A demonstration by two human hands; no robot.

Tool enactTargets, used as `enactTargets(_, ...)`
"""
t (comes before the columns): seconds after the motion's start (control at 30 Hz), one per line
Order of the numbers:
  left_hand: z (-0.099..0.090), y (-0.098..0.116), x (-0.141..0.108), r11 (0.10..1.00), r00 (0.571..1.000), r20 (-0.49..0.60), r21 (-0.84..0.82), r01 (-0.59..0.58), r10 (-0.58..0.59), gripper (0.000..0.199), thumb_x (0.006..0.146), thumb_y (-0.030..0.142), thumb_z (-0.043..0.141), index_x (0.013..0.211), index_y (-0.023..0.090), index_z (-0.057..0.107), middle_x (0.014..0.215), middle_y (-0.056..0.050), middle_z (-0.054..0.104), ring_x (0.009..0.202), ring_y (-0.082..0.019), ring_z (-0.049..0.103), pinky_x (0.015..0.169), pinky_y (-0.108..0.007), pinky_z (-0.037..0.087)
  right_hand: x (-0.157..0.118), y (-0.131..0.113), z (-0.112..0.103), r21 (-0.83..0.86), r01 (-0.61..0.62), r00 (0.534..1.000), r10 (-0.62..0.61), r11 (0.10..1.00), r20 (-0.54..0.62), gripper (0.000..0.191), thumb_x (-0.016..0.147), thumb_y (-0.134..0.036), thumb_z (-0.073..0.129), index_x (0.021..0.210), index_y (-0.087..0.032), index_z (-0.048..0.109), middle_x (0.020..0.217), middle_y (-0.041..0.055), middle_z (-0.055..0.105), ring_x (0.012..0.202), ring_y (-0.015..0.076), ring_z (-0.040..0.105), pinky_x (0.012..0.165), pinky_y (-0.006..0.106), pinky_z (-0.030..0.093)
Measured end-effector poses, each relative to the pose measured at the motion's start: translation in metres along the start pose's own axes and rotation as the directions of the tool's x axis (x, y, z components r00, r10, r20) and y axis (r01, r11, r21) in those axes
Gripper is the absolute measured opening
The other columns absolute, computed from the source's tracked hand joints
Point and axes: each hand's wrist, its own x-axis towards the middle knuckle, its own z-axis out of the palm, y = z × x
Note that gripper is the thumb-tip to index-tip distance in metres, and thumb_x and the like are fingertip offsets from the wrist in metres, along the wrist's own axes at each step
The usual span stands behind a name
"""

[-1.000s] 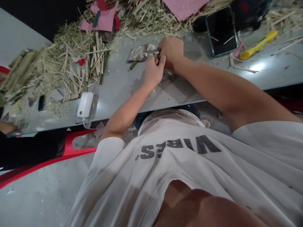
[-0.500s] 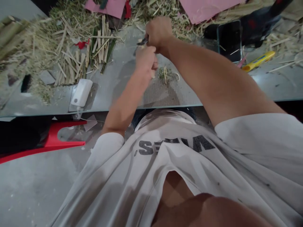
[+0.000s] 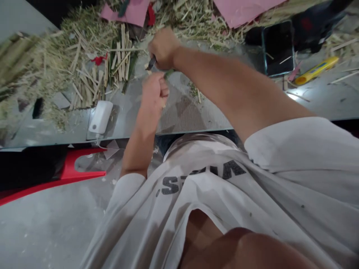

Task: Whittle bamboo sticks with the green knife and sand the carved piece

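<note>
My right hand (image 3: 165, 48) is a fist around a knife (image 3: 151, 62); its short dark blade sticks out on the left, and the handle is hidden in the palm. Just nearer to me, my left hand (image 3: 155, 89) is closed on a thin bamboo strip, mostly hidden by the fingers. A pale end pokes out below the fist. Between the two hands a bit of green strip (image 3: 169, 73) shows. To the left lie split bamboo sticks (image 3: 121, 59) in a loose pile. A few shavings (image 3: 195, 91) rest on the tabletop under my right forearm.
A white power bank (image 3: 101, 116) with a cable lies by the table edge (image 3: 179, 131). On the right are a phone (image 3: 278, 48), a yellow cutter (image 3: 316, 71) and a dark power tool (image 3: 311, 28). Pink paper (image 3: 244, 11) and heaped shavings (image 3: 86, 22) line the back. A red stool (image 3: 70, 164) stands below left.
Both hands have moved left, the right one ahead with the knife and slightly farther from the left hand. Both stay closed. The view has shifted a little.
</note>
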Motion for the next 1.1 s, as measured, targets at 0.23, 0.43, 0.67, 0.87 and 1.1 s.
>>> enactTargets(0.23, 0.003, -0.003, 0.011, 0.986, 0.982, 0.146, 0.098, -0.135, 0.12, 0.051, 0.116, -0.004, 0.055, 0.084, 0.025, 0.027, 0.066, 0.011, 0.017, 0.044, -0.005, 0.012, 0.044, -0.017, 0.005, -0.079, 0.029, -0.033, -0.062, -0.04, 0.993, 0.032, 0.997, -0.117, 0.048, 0.11, -0.037, 0.085, 0.138, -0.001, 0.072, 0.131, 0.0211, 0.078, 0.128, 0.045, 0.078, 0.11, 0.054, 0.063)
enactTargets(0.43, 0.03, -0.008, 0.01, 0.963, 0.903, 0.41, 0.171, -0.211, 0.125, 0.057, 0.115, -0.007, 0.064, 0.084, 0.026, 0.029, 0.072, 0.009, 0.013, 0.05, -0.007, 0.009, 0.046, -0.019, 0.004, -0.149, 0.068, -0.036, 0.107, -0.179, 0.973, 0.192, 0.978, -0.128, 0.055, 0.11, -0.029, 0.082, 0.159, -0.01, 0.065, 0.13, 0.0207, 0.077, 0.124, 0.0464, 0.074, 0.106, 0.052, 0.059)
enactTargets(0.67, 0.044, -0.033, 0.046, 0.941, 0.899, 0.42, 0.238, -0.242, 0.125, 0.059, 0.111, 0.003, 0.082, 0.086, 0.025, 0.033, 0.072, 0.011, 0.024, 0.047, -0.004, 0.019, 0.05, -0.02, 0.009, -0.162, 0.101, 0.027, 0.315, -0.243, 0.944, 0.298, 0.918, -0.14, 0.049, 0.108, -0.041, 0.082, 0.152, -0.02, 0.07, 0.124, 0.0141, 0.079, 0.119, 0.0384, 0.073, 0.105, 0.045, 0.052)
enactTargets(0.87, 0.03, -0.055, 0.068, 0.904, 0.876, 0.465, 0.312, -0.294, 0.124, 0.058, 0.109, 0.021, 0.092, 0.088, 0.026, 0.039, 0.069, 0.012, 0.025, 0.047, -0.007, 0.025, 0.053, -0.024, 0.021, -0.154, 0.11, 0.062, 0.333, -0.173, 0.95, 0.247, 0.927, -0.192, 0.049, 0.106, -0.037, 0.081, 0.149, -0.017, 0.075, 0.12, 0.0141, 0.08, 0.105, 0.0335, 0.073, 0.094, 0.038, 0.051)
enactTargets(1.1, 0.029, -0.066, 0.067, 0.859, 0.847, 0.501, 0.343, -0.38, 0.175, 0.058, 0.111, 0.034, 0.092, 0.087, 0.026, 0.039, 0.07, 0.01, 0.027, 0.049, -0.008, 0.029, 0.053, -0.025, 0.022, -0.155, 0.097, 0.066, 0.31, -0.098, 0.963, 0.169, 0.946, -0.211, 0.039, 0.112, -0.037, 0.071, 0.145, -0.017, 0.074, 0.128, 0.0165, 0.078, 0.105, 0.0332, 0.071, 0.09, 0.039, 0.048)
